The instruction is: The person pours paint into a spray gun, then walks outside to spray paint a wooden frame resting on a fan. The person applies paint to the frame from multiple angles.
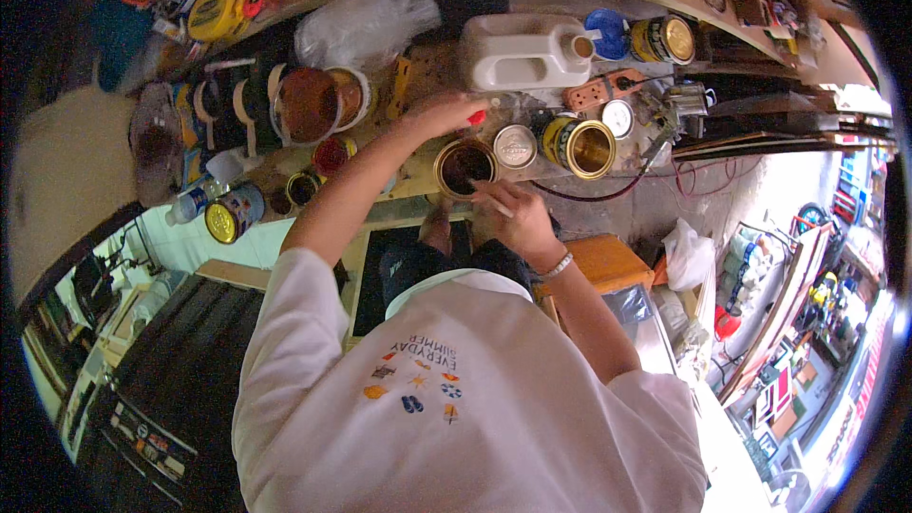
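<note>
At the open tin [438, 171], the right hand [524, 223] pinches a slim stick [502, 208]; beyond it, the left hand [444, 115] stretches forward, grip unclear.

The left hand [445, 116] stretches across the worktop [418, 169] to a small red cap [477, 118], though whether its grip has closed on it is unclear. The right hand [522, 220] pinches a slim pale tool [501, 208] at the near rim of an open can [440, 171] with dark contents. A round silver lid [515, 146] lies just right of that can, followed by another open can [554, 140], tilted in view, and a second lid [617, 119]. Behind them are a white jug [522, 57] and an orange power strip [601, 92].
</note>
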A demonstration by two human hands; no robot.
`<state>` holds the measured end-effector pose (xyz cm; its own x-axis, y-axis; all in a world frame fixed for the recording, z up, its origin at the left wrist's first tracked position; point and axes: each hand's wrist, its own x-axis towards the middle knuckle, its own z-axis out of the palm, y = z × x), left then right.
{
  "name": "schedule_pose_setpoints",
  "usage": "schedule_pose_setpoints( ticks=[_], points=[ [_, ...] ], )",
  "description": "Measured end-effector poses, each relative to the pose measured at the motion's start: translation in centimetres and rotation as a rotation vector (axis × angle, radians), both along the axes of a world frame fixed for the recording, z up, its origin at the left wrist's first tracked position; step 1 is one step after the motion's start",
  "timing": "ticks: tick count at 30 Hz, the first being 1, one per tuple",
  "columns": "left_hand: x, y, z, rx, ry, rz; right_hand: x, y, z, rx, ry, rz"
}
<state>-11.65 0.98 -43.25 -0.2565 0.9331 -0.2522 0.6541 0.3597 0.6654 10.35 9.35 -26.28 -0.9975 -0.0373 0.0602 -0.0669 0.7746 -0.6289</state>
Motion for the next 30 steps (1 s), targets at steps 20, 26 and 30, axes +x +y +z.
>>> schedule_pose_setpoints(
  ticks=[20,26,30],
  points=[
    [-0.6,11.8,20.2,0.535,0.348,0.211,-0.6,0.3,-0.9,-0.007,0.063,-0.177],
    [0.3,14.1,18.9,0.532,0.496,0.249,0.6,-0.9,-0.2,-0.192,-0.095,-0.142],
    [0.4,15.2,18.9,0.467,0.412,0.286,-0.9,-0.1,-0.9,-0.158,0.081,-0.159]
  ],
)
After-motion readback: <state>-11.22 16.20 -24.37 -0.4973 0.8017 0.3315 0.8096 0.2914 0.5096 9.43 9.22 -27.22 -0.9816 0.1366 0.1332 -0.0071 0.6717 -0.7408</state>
